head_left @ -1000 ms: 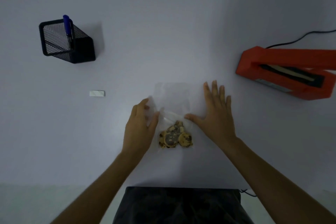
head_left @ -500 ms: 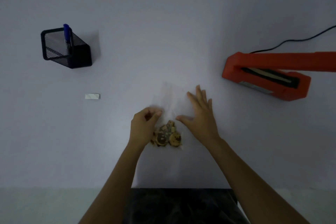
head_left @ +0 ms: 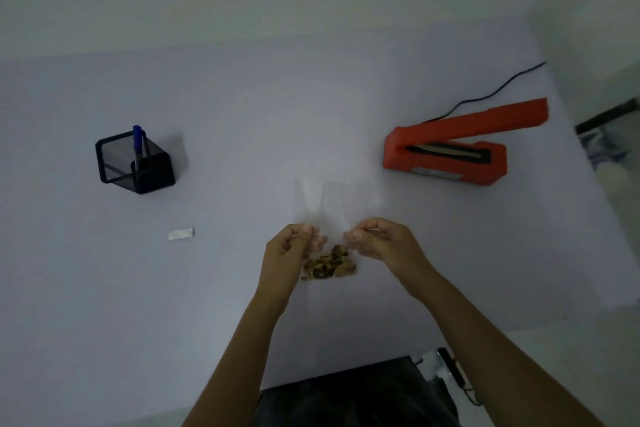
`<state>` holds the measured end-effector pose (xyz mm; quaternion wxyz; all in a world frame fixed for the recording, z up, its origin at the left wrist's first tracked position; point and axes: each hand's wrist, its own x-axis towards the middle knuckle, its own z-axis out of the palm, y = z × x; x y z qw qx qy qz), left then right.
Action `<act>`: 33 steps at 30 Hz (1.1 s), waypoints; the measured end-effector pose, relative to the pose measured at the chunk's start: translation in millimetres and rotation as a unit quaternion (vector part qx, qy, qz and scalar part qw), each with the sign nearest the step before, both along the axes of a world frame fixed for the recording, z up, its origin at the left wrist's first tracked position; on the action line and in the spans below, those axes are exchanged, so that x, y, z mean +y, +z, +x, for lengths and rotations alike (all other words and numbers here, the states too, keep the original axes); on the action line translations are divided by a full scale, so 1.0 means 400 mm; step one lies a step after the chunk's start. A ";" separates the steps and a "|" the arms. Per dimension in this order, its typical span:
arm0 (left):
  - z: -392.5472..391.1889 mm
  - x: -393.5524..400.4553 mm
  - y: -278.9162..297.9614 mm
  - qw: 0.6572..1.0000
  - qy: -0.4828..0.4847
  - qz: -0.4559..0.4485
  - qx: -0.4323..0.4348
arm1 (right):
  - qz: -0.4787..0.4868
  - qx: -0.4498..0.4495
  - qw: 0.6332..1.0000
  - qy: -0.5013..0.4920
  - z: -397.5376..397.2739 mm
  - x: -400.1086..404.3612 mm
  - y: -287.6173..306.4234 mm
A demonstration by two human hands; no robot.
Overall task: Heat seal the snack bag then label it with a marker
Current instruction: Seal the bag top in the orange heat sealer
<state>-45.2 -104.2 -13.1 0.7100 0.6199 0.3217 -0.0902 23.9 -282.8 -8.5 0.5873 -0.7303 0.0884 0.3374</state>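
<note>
On the table (head_left: pixel 242 97) there are one clear bag (head_left: pixel 325 204) holding a small heap of snacks (head_left: pixel 329 263) too blurred to count, one red sealer (head_left: pixel 450 156) with one cord (head_left: pixel 498 88), one mesh holder (head_left: pixel 138 163) with one marker (head_left: pixel 137 142), one white label (head_left: pixel 181 234), and two hands: left (head_left: pixel 287 253), right (head_left: pixel 381 243).

No legible text, label, brand or number on anything here.

Red sealer (head_left: pixel 450 163), black mesh holder (head_left: pixel 138 163), blue marker (head_left: pixel 137 139)
</note>
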 end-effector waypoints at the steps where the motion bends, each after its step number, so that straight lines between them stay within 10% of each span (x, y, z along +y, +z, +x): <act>1: 0.011 -0.014 0.006 1.000 -0.016 -0.001 -0.001 | 0.001 0.003 1.000 -0.017 -0.002 -0.019 0.009; 33: 0.435 -0.464 -0.061 0.994 -0.018 0.079 0.076 | -0.075 0.014 0.982 -0.171 0.301 -0.420 -0.070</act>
